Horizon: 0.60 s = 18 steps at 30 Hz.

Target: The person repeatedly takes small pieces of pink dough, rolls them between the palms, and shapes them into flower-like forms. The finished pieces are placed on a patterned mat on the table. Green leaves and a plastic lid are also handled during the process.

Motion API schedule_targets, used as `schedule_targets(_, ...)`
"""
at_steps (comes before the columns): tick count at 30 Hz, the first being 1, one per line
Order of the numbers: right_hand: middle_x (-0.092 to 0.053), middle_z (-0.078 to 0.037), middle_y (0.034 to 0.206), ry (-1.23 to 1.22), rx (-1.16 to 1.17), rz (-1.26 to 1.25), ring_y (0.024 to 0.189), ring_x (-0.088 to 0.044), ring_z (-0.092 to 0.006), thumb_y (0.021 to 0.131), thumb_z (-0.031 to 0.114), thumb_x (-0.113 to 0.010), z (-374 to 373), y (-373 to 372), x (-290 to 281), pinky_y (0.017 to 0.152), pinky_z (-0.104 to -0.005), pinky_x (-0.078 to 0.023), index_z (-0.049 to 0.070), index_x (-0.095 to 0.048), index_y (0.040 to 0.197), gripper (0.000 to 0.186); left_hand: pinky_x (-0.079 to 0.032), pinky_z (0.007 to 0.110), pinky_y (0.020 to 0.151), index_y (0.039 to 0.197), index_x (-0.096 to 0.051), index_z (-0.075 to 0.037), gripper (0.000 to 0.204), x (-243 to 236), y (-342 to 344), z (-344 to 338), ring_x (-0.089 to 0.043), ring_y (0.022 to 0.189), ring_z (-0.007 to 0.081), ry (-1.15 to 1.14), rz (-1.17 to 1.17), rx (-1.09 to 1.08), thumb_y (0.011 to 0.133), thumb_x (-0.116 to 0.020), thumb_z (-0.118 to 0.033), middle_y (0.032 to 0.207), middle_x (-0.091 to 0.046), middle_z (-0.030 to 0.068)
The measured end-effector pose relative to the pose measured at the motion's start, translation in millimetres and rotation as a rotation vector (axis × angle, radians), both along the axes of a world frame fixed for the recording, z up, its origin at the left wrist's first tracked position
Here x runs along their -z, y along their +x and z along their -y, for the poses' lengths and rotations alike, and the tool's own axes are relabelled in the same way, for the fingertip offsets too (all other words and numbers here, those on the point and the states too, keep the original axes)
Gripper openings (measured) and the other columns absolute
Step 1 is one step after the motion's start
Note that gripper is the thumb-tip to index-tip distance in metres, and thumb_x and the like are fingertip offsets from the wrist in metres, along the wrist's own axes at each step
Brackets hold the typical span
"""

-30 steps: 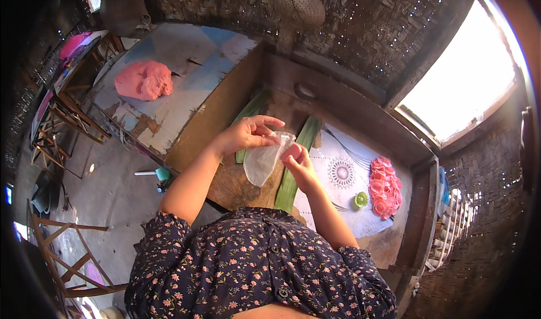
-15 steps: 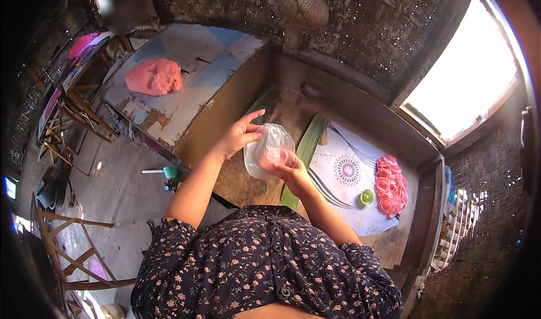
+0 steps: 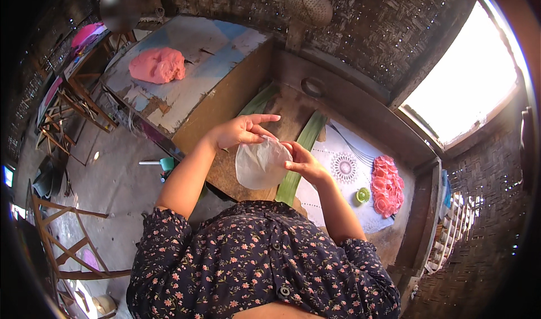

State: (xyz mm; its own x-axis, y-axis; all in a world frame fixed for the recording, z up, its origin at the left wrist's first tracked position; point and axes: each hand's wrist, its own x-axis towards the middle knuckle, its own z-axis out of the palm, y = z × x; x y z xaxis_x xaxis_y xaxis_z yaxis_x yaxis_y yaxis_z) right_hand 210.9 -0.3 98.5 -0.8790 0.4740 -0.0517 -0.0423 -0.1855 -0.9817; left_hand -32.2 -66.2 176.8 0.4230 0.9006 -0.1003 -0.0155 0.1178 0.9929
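Note:
A thin, translucent round plastic sheet [image 3: 260,166] hangs between my hands, roughly in front of my chest. My left hand [image 3: 243,132] pinches its upper edge between thumb and fingers, with the index finger stretched out to the right. Closed on the sheet's upper right edge is my right hand [image 3: 304,162], its thumb lying in front. To the right, a pile of thin pink discs [image 3: 386,186] rests on a white patterned sheet [image 3: 324,175]. A small round green thing [image 3: 362,195], like a cap, sits beside the pile.
At the upper left, a lump of pink dough [image 3: 158,65] lies on a worn, peeling tabletop [image 3: 205,43]. Long green leaf strips [image 3: 304,150] cross the wooden surface below my hands. A teal dipper [image 3: 166,163] is on the floor, left; a wooden folding frame [image 3: 73,240] stands near it.
The plastic sheet has turned and now hangs flatter and lower. My left hand has moved right along its top edge, and my right hand has risen to the upper right edge.

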Motion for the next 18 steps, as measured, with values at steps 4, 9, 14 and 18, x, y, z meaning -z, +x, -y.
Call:
schedule_targets(4, -0.052, -0.013, 0.12, 0.14, -0.077, 0.125, 0.113, -0.048, -0.0189, 0.073, 0.028, -0.075, 10, -8, -17, 0.095, -0.0322, -0.038, -0.001, -0.041, 0.126, 0.07, -0.042, 0.023, 0.085, 0.139, -0.033, -0.014, 0.059, -7, 7, -3, -0.056, 0.1, 0.0106, -0.054, -0.099, 0.046, 0.085, -0.053, 0.0, 0.111, -0.061, 0.013)
schedule_targets(9, -0.061, -0.012, 0.107, 0.23, -0.09, 0.328, 0.098, -0.058, -0.018, 0.073, 0.018, -0.074, 19, -12, -23, 0.087, -0.0285, -0.045, -0.003, -0.05, 0.118, 0.054, -0.042, 0.024, 0.087, 0.139, -0.032, -0.013, 0.057, 16, 1, -14, -0.056, 0.1, 0.0116, 0.004, -0.143, 0.092, 0.087, -0.054, -0.005, 0.113, -0.06, 0.0112)
schedule_targets(14, -0.063, -0.011, 0.1, -0.008, 0.366, 0.203, 0.09, -0.062, -0.0202, 0.076, 0.005, -0.067, -10, 20, -11, 0.079, -0.0353, -0.052, 0.001, -0.055, 0.112, 0.038, -0.041, 0.026, 0.089, 0.133, -0.037, -0.008, 0.046, 89, 39, -9, -0.055, 0.101, 0.0129, 0.228, -0.071, -0.661, 0.09, -0.053, -0.016, 0.119, -0.056, 0.0107)
schedule_targets(18, -0.063, -0.013, 0.095, -0.16, 0.585, -0.084, 0.083, -0.064, -0.0223, 0.077, 0.005, -0.066, -43, 56, 15, 0.076, -0.035, -0.054, -0.005, -0.054, 0.109, 0.035, -0.035, 0.043, 0.1, 0.131, -0.038, -0.011, 0.047, 170, 100, 40, -0.04, 0.124, 0.0234, 0.525, -0.898, -0.048, 0.087, -0.052, -0.015, 0.138, -0.037, 0.0083)
